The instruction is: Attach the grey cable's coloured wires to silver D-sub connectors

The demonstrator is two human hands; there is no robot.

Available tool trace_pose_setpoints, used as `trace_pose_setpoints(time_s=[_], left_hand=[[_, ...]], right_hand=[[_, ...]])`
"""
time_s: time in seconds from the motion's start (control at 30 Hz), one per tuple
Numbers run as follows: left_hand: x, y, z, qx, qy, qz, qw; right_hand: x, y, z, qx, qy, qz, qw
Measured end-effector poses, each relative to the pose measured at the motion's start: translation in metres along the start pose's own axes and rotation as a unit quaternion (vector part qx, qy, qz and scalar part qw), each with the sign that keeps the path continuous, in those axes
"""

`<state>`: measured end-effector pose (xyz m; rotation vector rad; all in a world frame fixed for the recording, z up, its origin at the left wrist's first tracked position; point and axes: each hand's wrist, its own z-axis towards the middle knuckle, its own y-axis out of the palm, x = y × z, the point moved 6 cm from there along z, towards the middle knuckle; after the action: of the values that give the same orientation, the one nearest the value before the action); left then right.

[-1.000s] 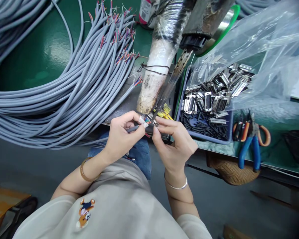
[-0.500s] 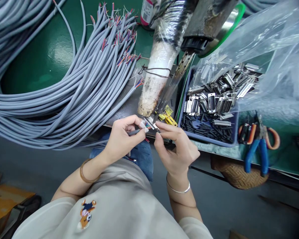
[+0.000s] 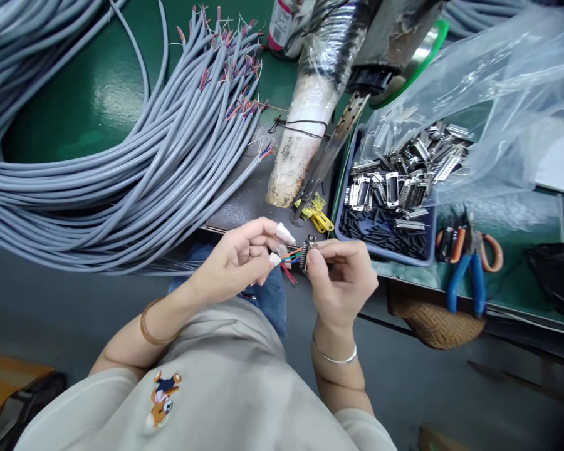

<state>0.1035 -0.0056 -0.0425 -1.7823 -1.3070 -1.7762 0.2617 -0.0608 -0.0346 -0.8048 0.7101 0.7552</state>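
Observation:
My left hand (image 3: pixel 237 257) has white covers on its thumb and index tips. The index finger is raised, while thumb and another finger close at the end of a cable whose sheath is mostly hidden. Orange, green, blue and red wires (image 3: pixel 289 257) come out there and run to a metal multi-pin connector (image 3: pixel 305 252). Thumb and fingers of my right hand (image 3: pixel 341 275) pinch this connector, its pin row facing left. Just above both hands, the soldering iron (image 3: pixel 333 144) points downward, with a wrapped white tube (image 3: pixel 294 150) beside it.
Grey cables (image 3: pixel 136 188) with stripped ends cover the left of the bench. On the right, a blue tray (image 3: pixel 407 257) holds connectors and black sleeves, under plastic film (image 3: pixel 507 94). Pliers (image 3: pixel 467 269) lie farther right. A yellow piece (image 3: pixel 317 216) sits near the iron.
The connector has come away from the iron's tip, down and right, and turned more upright. My left index finger has lifted from its pinch. The view has shifted slightly.

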Motion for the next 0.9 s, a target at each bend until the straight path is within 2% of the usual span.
trace_pose_setpoints(time_s=[0.1,0.2,0.27,0.33,0.43,0.53,0.6,0.63,0.7,0.8,0.9], left_hand=[[0.007,0.003,-0.006,-0.010,0.087,0.078,0.993],[0.014,0.004,-0.011,0.013,0.189,0.154,0.970],[0.013,0.005,-0.011,0.028,0.219,0.180,0.959],[0.008,0.004,-0.010,0.044,0.196,0.174,0.964],[-0.005,0.000,-0.004,0.056,0.096,0.092,0.990],[-0.015,0.000,0.001,0.039,-0.003,0.002,0.999],[-0.017,-0.001,0.003,0.044,-0.030,-0.033,0.998],[-0.017,-0.002,0.004,0.051,-0.033,-0.045,0.997],[-0.018,-0.004,0.005,0.064,-0.035,-0.056,0.996],[-0.019,-0.006,0.004,0.068,-0.040,-0.045,0.996],[-0.020,-0.005,0.003,0.059,-0.039,-0.023,0.997]], right_hand=[[0.001,0.002,0.005,-0.029,0.099,0.055,0.993],[0.001,0.004,0.009,-0.057,0.134,0.123,0.982],[0.001,0.006,0.010,-0.073,0.140,0.160,0.974],[0.000,0.007,0.009,-0.083,0.144,0.173,0.971],[0.000,0.005,0.005,-0.067,0.144,0.109,0.981],[-0.007,-0.009,0.000,0.021,0.078,-0.016,0.997],[-0.015,-0.020,-0.004,0.085,0.021,-0.077,0.993],[-0.019,-0.023,-0.006,0.096,0.003,-0.095,0.991],[-0.022,-0.021,-0.006,0.059,-0.009,-0.114,0.992],[-0.027,-0.009,-0.003,-0.043,-0.021,-0.124,0.991],[-0.029,-0.001,-0.001,-0.071,-0.039,-0.122,0.989]])
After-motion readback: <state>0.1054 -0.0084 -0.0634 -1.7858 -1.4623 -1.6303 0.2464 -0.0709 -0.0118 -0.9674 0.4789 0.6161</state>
